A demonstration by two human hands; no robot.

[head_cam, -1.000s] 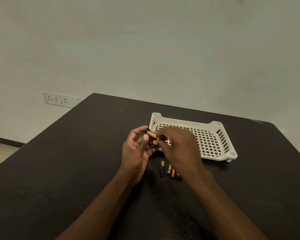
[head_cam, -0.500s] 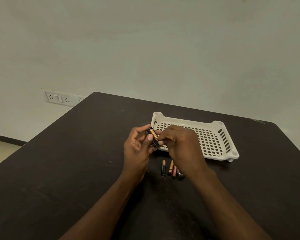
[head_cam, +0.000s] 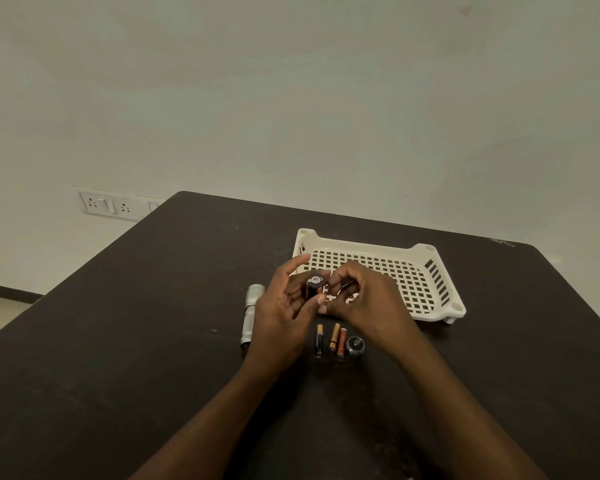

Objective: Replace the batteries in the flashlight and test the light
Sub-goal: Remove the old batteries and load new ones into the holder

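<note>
Left hand grips the battery holder upright, thumb and fingers around its sides, metal contact end up. Right hand is curled just beside it, fingertips on or near the holder; can't tell if it's pinching anything. Flashlight body lies just left of the left hand, tail cap just below the right hand, three loose batteries between the wrists. My read: holder is light, rigid plastic, a bit slick; hold it by the sides, keep off the contacts. Batteries are small, smooth and will roll. Surface is dark, matte, flat. White perforated tray just beyond the hands. Plain wall, socket strip far left.
</note>
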